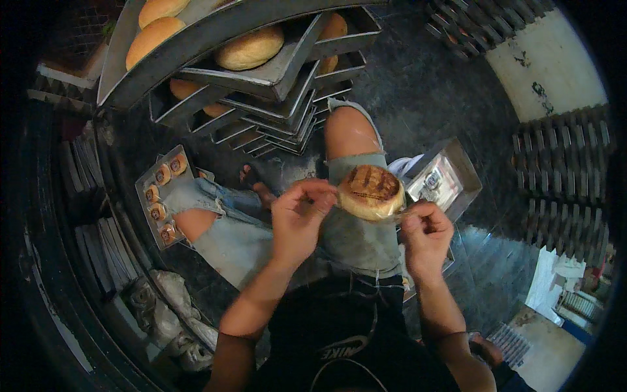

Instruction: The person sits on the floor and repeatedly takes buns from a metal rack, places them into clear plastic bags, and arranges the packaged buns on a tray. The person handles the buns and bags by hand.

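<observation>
A round bread bun (371,196) with a browned, dark-marked top is held above the right thigh, inside a clear plastic bag (395,213). My left hand (302,213) pinches at the bun's left side, thumb against fingertips; the film there is hard to make out. On the opposite side, my right hand (427,234) grips the film at the lower right corner between thumb and curled fingers. Just beyond the right hand, a metal tin (463,171) holds a stack of printed clear plastic bags (437,180).
Metal baking trays (279,83) are stacked crosswise ahead, with plain buns (250,48) in them. By the left knee, a tray (148,185) bears several small wrapped buns (162,174). Crumpled plastic (174,299) lies at lower left. More stacked trays (561,152) stand at right.
</observation>
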Motion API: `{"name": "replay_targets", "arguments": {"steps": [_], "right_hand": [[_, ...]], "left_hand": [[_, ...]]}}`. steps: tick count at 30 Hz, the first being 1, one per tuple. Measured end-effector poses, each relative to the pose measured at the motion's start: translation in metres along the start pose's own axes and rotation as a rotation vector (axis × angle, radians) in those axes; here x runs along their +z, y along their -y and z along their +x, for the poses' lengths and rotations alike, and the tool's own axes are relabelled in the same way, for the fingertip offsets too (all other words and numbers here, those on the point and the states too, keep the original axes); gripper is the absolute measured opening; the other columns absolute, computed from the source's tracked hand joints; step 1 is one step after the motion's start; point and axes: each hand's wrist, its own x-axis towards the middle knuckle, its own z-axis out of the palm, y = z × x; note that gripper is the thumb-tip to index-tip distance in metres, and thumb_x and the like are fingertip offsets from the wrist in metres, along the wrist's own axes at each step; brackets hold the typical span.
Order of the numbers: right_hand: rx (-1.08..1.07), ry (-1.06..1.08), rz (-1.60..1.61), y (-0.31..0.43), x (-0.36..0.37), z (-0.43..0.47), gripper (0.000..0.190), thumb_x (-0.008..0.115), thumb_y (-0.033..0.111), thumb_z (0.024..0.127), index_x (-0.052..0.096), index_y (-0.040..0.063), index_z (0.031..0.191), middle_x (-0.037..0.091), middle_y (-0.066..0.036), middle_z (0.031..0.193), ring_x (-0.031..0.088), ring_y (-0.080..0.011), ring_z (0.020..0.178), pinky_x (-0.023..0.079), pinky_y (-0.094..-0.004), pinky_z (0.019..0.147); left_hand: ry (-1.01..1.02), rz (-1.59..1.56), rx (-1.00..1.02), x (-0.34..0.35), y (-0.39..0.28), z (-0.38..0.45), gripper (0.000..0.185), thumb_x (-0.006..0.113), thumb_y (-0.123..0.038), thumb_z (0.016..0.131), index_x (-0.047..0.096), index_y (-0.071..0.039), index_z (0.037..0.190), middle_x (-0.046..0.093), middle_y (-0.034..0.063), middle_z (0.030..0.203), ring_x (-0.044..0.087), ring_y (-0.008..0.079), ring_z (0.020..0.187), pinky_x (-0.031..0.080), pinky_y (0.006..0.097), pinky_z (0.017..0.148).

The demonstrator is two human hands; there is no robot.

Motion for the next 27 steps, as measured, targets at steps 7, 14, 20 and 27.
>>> {"name": "replay_targets", "arguments": {"steps": [7, 14, 20, 27], "right_hand": [[0.088, -0.050, -0.078, -0.009, 0.008, 0.012, 0.015, 0.076, 0.016, 0.100, 0.070, 0.003, 0.096, 0.069, 0.003, 0.083, 0.051, -0.0017, 0.066, 0.038, -0.0194, 0.059], [-0.297, 0.008, -0.036, -0.020, -0.012, -0.004, 0.017, 0.078, 0.014, 0.097, 0.067, 0.002, 0.093, 0.069, -0.004, 0.080, 0.055, -0.0055, 0.061, 0.041, -0.0223, 0.053], [0.188, -0.314, -0.100, -0.085, -0.018, -0.039, 0.017, 0.078, 0.016, 0.098, 0.067, 0.003, 0.098, 0.063, 0.004, 0.077, 0.054, -0.0040, 0.065, 0.043, -0.0225, 0.058], [-0.167, 0.194, -0.012, -0.028, 0.045, 0.018, 0.057, 0.079, -0.002, 0.087, 0.050, 0.002, 0.135, 0.054, -0.020, 0.144, 0.056, -0.0275, 0.134, 0.046, -0.0417, 0.113]], "left_hand": [[0.031, 0.041, -0.019, 0.002, -0.002, 0.005, 0.010, 0.073, -0.009, 0.100, 0.073, 0.000, 0.104, 0.073, 0.0027, 0.097, 0.064, 0.0101, 0.093, 0.050, 0.0265, 0.086], [-0.004, -0.071, -0.060, 0.004, -0.023, -0.006, 0.010, 0.072, -0.010, 0.100, 0.072, 0.000, 0.097, 0.070, 0.0000, 0.093, 0.063, 0.0102, 0.093, 0.051, 0.0281, 0.083], [-0.087, 0.316, -0.017, 0.014, 0.079, -0.031, 0.023, 0.081, -0.020, 0.095, 0.070, -0.002, 0.087, 0.062, -0.0011, 0.078, 0.055, 0.0070, 0.075, 0.045, 0.0275, 0.064], [-0.189, -0.288, -0.143, 0.004, 0.032, 0.020, 0.035, 0.068, -0.034, 0.104, 0.066, -0.002, 0.119, 0.067, 0.0045, 0.106, 0.060, 0.0114, 0.093, 0.050, 0.0279, 0.079]]}}
